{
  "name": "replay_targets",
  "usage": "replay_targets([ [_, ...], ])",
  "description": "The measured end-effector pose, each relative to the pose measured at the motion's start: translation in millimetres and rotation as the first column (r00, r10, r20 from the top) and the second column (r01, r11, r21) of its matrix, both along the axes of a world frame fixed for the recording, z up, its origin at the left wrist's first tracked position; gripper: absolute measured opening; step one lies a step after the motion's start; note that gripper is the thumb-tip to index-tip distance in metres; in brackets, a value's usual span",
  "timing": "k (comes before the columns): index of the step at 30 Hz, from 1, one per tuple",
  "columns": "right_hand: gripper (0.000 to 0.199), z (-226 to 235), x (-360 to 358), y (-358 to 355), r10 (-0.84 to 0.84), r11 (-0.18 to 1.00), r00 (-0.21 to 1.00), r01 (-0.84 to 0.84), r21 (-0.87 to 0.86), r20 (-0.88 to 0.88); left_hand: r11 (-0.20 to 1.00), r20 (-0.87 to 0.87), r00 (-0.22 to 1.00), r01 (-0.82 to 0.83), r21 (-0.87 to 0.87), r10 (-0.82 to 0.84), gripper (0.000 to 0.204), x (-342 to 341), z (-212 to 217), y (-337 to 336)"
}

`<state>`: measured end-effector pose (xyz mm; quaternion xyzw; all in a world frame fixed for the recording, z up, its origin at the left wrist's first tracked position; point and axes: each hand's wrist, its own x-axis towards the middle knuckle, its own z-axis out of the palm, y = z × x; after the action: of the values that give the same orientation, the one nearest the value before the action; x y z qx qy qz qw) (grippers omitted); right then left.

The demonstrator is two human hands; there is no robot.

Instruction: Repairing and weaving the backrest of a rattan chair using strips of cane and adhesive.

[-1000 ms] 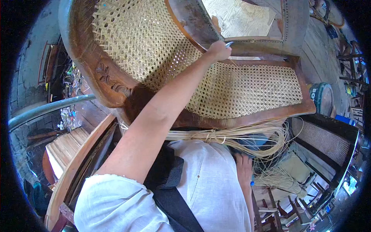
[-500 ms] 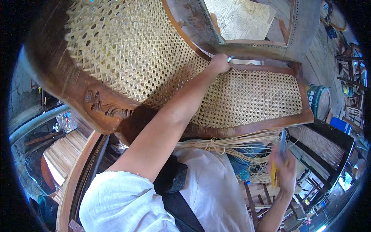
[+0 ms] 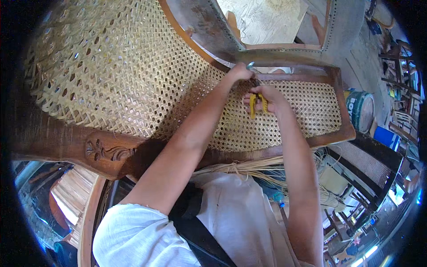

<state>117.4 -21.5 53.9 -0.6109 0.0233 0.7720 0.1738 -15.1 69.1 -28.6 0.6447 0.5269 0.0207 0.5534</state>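
A carved wooden frame (image 3: 111, 155) filled with woven cane (image 3: 129, 84) spreads in front of me, narrowing to the right. My left hand (image 3: 241, 72) is closed at the far rail of the narrow section. A small pale bluish tip (image 3: 250, 65) sticks out above its fingers; the rest of that thing is hidden. Just to the right, over the cane, my right hand (image 3: 272, 98) grips yellow-handled pliers (image 3: 253, 104), the handles spread and hanging toward me. Their jaws point to the far rail beside my left hand and are mostly hidden.
A bundle of loose cane strands (image 3: 235, 167) lies along the near rail, against my body. Beyond the far rail stands a studded frame (image 3: 284, 55). A green drum (image 3: 359, 111) is at the right, near a dark caned frame (image 3: 369, 164). Wooden slats (image 3: 73, 191) are at lower left.
My right hand has brought the pliers from beyond the near rail, at the right, up and left to the far rail. My left hand stays at that rail. The view has shifted slightly.
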Motion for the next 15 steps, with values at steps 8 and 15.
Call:
replay_targets([
  [8,0.032,7,-21,8,0.058,0.994,0.983,-0.073,0.083,0.172,0.993,0.072,0.993,-0.082,-0.090,0.089,0.048,0,-19,0],
  [15,0.018,72,-34,-10,0.117,0.925,0.927,-0.232,0.300,0.356,0.974,0.017,0.994,-0.107,0.202,0.106,0.040,-9,17,-6],
])
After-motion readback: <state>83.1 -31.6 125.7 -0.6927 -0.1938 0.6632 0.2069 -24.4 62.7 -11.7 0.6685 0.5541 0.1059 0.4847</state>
